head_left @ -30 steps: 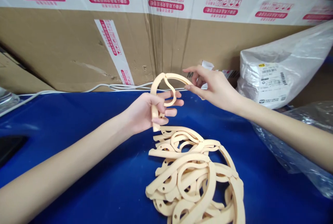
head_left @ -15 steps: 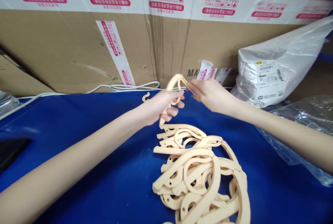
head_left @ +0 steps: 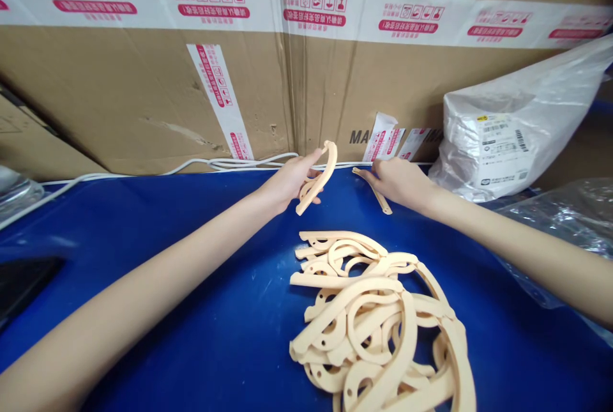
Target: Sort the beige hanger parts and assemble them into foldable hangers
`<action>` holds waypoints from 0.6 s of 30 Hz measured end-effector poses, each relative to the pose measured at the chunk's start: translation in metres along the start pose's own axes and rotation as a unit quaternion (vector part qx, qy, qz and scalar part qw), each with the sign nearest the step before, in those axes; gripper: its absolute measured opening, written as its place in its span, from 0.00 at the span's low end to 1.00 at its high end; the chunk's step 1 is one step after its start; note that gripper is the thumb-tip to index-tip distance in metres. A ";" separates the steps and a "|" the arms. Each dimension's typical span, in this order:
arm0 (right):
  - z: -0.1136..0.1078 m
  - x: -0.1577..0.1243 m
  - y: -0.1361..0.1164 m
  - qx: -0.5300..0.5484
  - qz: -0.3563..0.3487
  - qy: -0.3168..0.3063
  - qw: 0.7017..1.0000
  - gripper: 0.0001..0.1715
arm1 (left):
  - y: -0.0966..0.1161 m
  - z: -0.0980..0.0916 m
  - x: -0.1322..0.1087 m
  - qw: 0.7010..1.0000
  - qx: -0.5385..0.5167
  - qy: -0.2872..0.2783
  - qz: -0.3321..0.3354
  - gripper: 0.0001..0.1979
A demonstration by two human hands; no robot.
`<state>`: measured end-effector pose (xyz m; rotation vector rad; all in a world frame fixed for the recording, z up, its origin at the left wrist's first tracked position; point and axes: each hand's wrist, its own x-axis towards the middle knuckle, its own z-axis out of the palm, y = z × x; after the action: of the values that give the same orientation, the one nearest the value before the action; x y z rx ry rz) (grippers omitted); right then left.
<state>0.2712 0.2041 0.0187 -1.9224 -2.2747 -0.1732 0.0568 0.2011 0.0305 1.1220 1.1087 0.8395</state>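
Note:
My left hand [head_left: 290,183] grips a curved beige hanger arm [head_left: 326,179], its thicker end pointing down toward me. To the right, apart from it, my right hand [head_left: 402,182] has its fingers closed on a second slim beige hanger arm [head_left: 382,200]. Both hands are over the far part of the blue table, near the cardboard. Below them lies a pile of beige plastic hanger parts [head_left: 364,329], with curved arms, loops and small holes, overlapping each other.
A large cardboard box [head_left: 325,86] with printed tape stands along the back. White cable [head_left: 191,163] runs along its foot. At the right are a white plastic parcel [head_left: 479,144] and clear plastic film [head_left: 565,227]. A dark flat object [head_left: 29,278] lies left on the blue table [head_left: 201,322].
My hands have moved apart, and the two hanger arms that met between them are now separate, one in each hand. The small hook piece beside my left hand is no longer visible.

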 end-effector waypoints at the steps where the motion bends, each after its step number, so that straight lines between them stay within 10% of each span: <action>1: -0.003 0.000 -0.003 -0.001 0.001 0.012 1.000 0.27 | 0.000 0.000 0.000 1.000 -0.010 0.006 0.000 0.13; 4: -0.012 -0.002 -0.013 0.165 -0.029 -0.017 0.986 0.34 | -0.001 0.006 -0.004 0.999 -0.026 0.021 -0.002 0.10; 11: -0.022 -0.016 -0.018 0.572 -0.021 -0.101 0.814 0.21 | 0.002 0.027 -0.022 0.998 0.020 -0.030 0.046 0.11; 18: -0.037 -0.028 0.008 0.541 -0.082 -0.070 0.834 0.16 | 0.005 0.015 -0.030 0.961 0.193 0.003 0.198 0.14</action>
<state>0.2854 0.1714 0.0497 -1.1222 -1.8690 1.0363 0.0631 0.1704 0.0435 1.7086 1.0972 0.9555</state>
